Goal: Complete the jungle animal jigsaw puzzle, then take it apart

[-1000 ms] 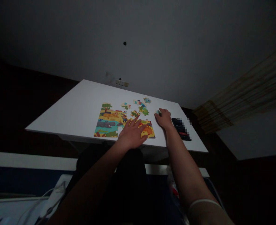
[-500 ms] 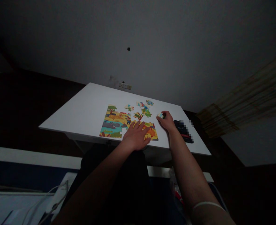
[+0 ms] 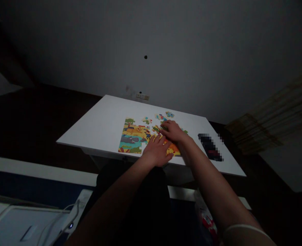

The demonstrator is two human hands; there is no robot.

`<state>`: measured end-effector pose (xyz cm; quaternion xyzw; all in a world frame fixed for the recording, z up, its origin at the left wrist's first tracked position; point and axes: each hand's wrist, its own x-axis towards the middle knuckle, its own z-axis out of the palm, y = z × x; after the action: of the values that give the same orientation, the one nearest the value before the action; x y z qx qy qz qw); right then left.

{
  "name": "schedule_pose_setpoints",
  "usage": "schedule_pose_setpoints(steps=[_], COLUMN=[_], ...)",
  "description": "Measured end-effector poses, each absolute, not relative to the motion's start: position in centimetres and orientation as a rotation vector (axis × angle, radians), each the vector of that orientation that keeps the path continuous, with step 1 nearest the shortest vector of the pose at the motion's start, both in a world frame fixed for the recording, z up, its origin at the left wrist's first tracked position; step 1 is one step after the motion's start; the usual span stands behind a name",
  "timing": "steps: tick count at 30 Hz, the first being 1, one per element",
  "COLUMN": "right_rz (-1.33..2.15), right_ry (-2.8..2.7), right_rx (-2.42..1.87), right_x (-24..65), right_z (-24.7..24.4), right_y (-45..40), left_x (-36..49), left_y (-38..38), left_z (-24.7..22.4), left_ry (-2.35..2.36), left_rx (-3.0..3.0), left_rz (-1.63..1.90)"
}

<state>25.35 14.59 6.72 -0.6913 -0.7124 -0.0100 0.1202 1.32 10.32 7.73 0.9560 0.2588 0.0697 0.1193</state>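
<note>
A multicoloured cardboard jigsaw puzzle [image 3: 131, 138] lay flat on a white rectangular tabletop [image 3: 102, 121], its joined block close to the near edge. The left hand [image 3: 156, 151] rested on the block's right end, its fingers [image 3: 163, 141] spread open and flat over an orange-and-yellow section. The right hand [image 3: 173, 132] reached across just beyond it, its fingers [image 3: 165, 125] bunched downward among the loose jigsaw pieces [image 3: 161, 117] — whether they pinched one could not be told in the dim light.

The main risk lay in that crowding: with both hands so close together, a dragging wrist or palm could scatter the loose pieces or pull the joined section apart. The near edge posed a second risk, as any piece pushed that way had little distance to travel before it could drop off. On the right, a dark, pixel-blurred rectangular object [image 3: 209, 147] sat near the right forearm and could be knocked by a wide sweep — the roomiest stretch of tabletop lay left of the puzzle, with more beyond the loose pieces toward the wall.
</note>
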Motion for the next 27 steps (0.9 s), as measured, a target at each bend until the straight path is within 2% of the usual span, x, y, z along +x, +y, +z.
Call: schedule_pose_setpoints(steps=[5,12,21,27], right_rz=[0.060,0.149,0.215,0.241], right_ry=[-2.167,-2.092,-2.083,-2.103], right_rx=[-1.920,-1.757,-1.719,-1.655], right_x=[24.0,25.3,24.4,23.7], right_z=[6.9,5.5,4.9,5.8], right_y=[18.4,18.0,18.3,17.7], left_x=[0.5,0.2,1.8,2.0], left_y=[9.5,8.1,1.0,0.6], left_z=[6.9,4.4,0.4,-0.6], left_ry=[0.594,0.402,0.759,0.805], left_rx=[2.914,3.034,2.882,2.917], left_rz=[0.447,0.705,0.835,0.830])
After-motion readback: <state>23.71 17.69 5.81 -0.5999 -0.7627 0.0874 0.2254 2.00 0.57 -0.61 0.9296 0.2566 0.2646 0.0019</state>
